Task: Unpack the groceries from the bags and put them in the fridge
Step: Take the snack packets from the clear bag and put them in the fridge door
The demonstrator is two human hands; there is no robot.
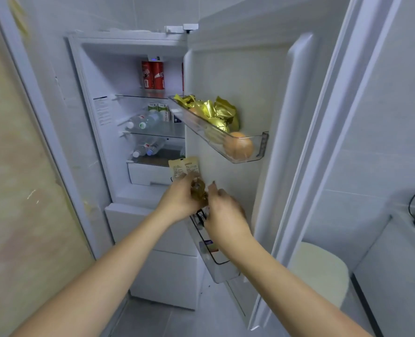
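Centre frame: left hand point(179, 200) grips 2 tan packets point(184, 168) and a blurred brownish item; right hand point(222, 210) curls beside it, contents unclear, over the lower door bin point(213, 259). Risk: crowded grip drops a packet. Above: orange point(238, 148) in the upper bin point(247, 160).

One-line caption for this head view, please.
Both hands, left hand and right hand, hold small packets over the lower door bin of the open fridge.

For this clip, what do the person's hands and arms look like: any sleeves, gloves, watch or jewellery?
Both arms are bare along the whole length in view, with no sleeve showing at the bottom edge. The left hand and right hand wear no gloves. No watch, bracelet or ring is visible on either wrist or on the fingers that show, though the image is somewhat soft.
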